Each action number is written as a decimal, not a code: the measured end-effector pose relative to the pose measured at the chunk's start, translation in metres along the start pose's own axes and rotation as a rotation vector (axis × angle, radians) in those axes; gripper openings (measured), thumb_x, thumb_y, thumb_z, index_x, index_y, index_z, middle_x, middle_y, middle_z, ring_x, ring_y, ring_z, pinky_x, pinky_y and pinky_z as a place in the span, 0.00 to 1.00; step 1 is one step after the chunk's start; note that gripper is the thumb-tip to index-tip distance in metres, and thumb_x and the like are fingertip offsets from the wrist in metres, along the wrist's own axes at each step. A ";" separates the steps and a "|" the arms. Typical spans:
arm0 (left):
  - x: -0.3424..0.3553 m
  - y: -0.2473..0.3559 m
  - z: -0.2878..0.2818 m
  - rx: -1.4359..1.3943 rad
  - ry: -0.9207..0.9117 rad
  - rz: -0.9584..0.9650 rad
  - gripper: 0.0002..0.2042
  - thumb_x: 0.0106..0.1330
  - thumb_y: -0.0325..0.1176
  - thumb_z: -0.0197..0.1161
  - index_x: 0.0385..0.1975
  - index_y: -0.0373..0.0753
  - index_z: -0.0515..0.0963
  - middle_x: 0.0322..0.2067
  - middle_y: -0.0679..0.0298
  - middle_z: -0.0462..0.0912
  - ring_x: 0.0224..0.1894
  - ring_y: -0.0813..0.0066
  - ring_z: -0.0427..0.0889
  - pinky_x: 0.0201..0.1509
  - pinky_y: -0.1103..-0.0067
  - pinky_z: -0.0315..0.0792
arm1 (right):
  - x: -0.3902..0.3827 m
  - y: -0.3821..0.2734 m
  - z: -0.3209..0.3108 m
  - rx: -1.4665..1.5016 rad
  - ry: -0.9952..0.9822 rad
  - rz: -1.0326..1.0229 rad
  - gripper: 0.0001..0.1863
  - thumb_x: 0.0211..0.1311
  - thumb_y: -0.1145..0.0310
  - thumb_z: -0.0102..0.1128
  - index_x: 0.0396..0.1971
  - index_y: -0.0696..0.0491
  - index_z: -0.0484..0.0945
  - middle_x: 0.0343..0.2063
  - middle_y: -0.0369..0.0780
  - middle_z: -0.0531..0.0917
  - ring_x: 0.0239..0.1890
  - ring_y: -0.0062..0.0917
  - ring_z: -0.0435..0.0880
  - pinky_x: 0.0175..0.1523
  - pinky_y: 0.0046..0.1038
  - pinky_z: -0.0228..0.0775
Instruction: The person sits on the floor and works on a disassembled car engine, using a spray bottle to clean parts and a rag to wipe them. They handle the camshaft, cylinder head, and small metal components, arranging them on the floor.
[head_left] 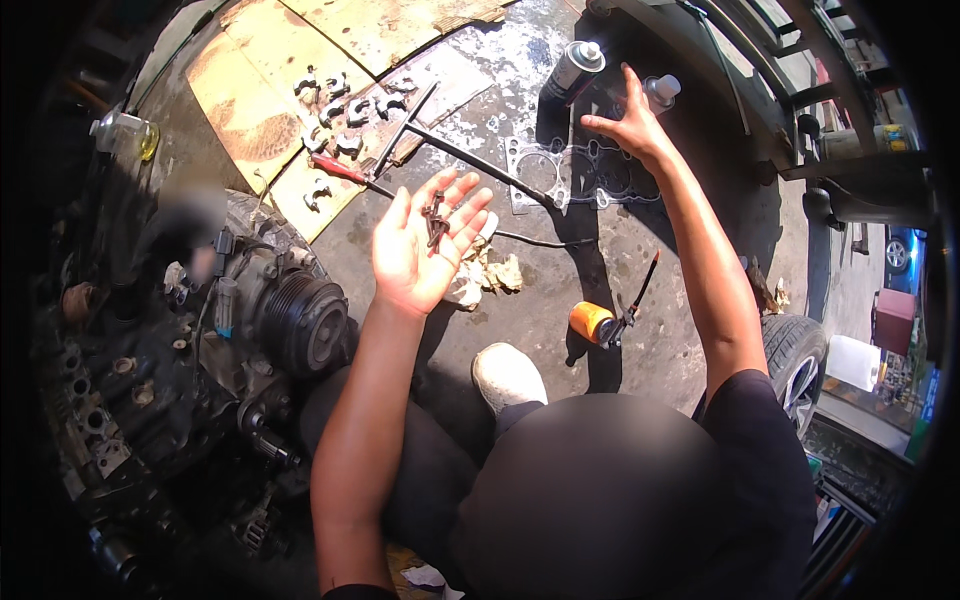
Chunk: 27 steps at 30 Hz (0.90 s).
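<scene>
My left hand (pixel 410 262) is turned palm up, with several small dark bolts (pixel 436 222) lying in it and the fingers slightly curled. Farther forward and to the right, my right hand (pixel 636 128) is stretched out with thumb and fingers apart, nothing in it. Just beyond it stand a dark spray can (pixel 572 72) and a clear-capped bottle (pixel 662 92), and I cannot tell if the fingers touch either. Below that hand a flat metal head gasket (pixel 535 165) lies on the floor.
A greasy engine with a pulley (pixel 305 320) fills the left. Several metal bearing caps (pixel 357 112) lie on cardboard (pixel 245 115), near a T-handle wrench (pixel 470 158) and a red-handled screwdriver (pixel 338 168). Crumpled rags (pixel 490 280), an orange container (pixel 592 322) and a tyre (pixel 795 365) are also around.
</scene>
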<state>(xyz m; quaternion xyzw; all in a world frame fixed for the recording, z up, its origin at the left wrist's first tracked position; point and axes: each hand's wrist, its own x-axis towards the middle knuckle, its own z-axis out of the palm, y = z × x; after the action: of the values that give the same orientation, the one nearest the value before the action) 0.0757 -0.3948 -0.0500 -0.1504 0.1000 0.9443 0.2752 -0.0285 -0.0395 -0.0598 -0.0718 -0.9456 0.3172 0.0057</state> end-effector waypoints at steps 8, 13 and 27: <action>0.015 0.000 -0.028 0.167 0.125 -0.058 0.13 0.78 0.39 0.48 0.49 0.38 0.74 0.36 0.60 0.80 0.34 0.69 0.78 0.35 0.75 0.72 | 0.084 -0.004 0.083 0.411 0.585 -0.007 0.46 0.42 0.56 0.83 0.58 0.58 0.64 0.54 0.48 0.78 0.54 0.33 0.80 0.60 0.31 0.72; 0.015 -0.010 -0.036 0.558 0.541 0.094 0.09 0.74 0.34 0.55 0.46 0.38 0.77 0.32 0.67 0.79 0.29 0.78 0.76 0.32 0.78 0.70 | 0.030 -0.054 0.057 0.546 0.183 -0.263 0.52 0.47 0.57 0.81 0.66 0.57 0.56 0.54 0.47 0.76 0.56 0.32 0.77 0.62 0.34 0.70; 0.031 0.004 -0.033 0.344 0.334 0.110 0.13 0.77 0.39 0.48 0.48 0.38 0.76 0.35 0.61 0.80 0.29 0.74 0.75 0.31 0.80 0.68 | -0.161 -0.138 0.081 0.709 -0.355 -0.179 0.40 0.44 0.66 0.76 0.60 0.52 0.68 0.52 0.42 0.78 0.55 0.29 0.79 0.60 0.32 0.70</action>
<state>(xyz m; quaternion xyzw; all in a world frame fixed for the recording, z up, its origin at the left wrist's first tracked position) 0.0560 -0.3919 -0.0910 -0.2497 0.3117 0.8889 0.2243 0.1077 -0.2194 -0.0355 0.0732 -0.7665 0.6292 -0.1057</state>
